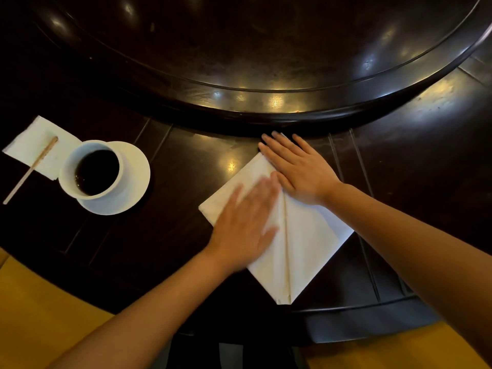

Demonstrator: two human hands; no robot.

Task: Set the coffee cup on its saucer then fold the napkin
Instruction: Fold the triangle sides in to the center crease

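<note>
single head cam, wide-angle, looks forward and steeply down at dark table [186, 161] from close above; both forearms enter from bottom edge, hands land mid-frame; raised round centre of table fills the top; edges bend from lens distortion

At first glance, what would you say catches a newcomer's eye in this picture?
The white napkin, folded to a point toward the person, glows against the dark table, with the left hand and right hand pressed flat on it. At the left, a full coffee cup sits on its saucer.
</note>
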